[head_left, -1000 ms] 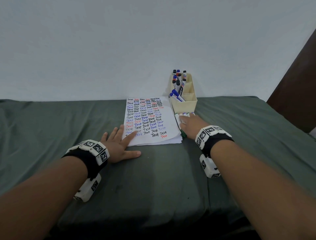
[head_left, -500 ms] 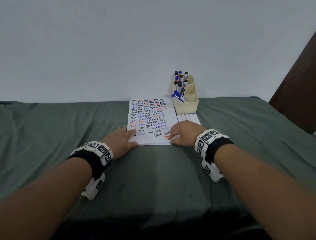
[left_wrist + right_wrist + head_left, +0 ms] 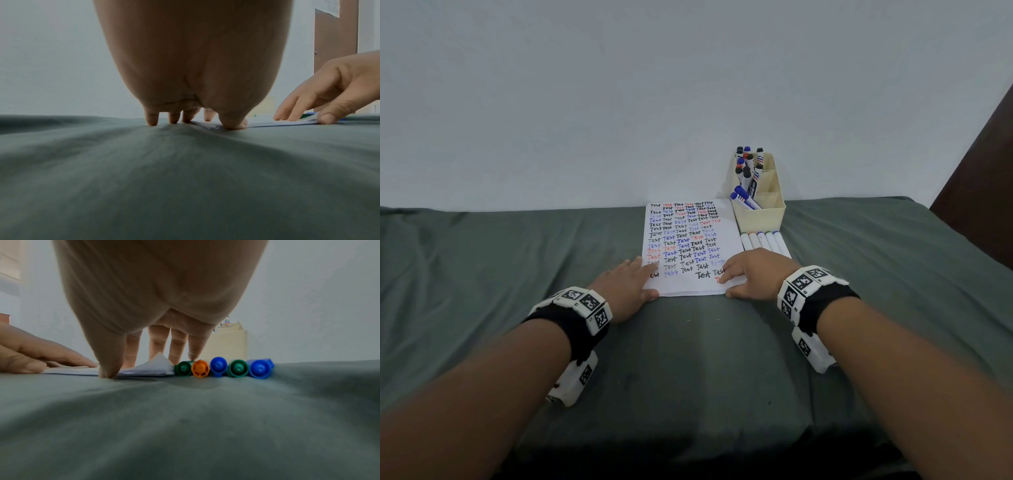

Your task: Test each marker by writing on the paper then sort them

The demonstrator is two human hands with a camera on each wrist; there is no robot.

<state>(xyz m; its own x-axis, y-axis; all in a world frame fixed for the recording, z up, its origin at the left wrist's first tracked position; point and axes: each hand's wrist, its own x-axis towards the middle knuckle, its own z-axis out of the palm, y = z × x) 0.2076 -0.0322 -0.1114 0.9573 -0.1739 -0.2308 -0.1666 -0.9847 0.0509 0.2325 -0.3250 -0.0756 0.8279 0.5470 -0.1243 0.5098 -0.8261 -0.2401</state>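
A white paper stack (image 3: 688, 246) covered with "Test" words in black, blue and red lies on the green cloth. My left hand (image 3: 643, 277) rests flat, fingers on the stack's near left corner (image 3: 205, 125), thumb at its near edge. My right hand (image 3: 726, 281) presses the near right corner, fingers on top and thumb (image 3: 109, 371) against the edge; the paper corner (image 3: 158, 361) curls up slightly. Several capped markers (image 3: 763, 241) lie side by side right of the paper, showing green (image 3: 183, 368), orange (image 3: 200, 368) and blue (image 3: 218, 365) caps. Neither hand holds a marker.
A cream organizer box (image 3: 760, 212) stands behind the marker row, against the wall; several markers (image 3: 748, 171) stand in its far compartments and blue ones lean in the near one. A dark brown panel (image 3: 983, 192) rises at the right. The cloth edge (image 3: 688, 442) drops off near me.
My right hand left the marker row and came back and left onto the paper's near right corner. My left hand slid right onto the near left corner.
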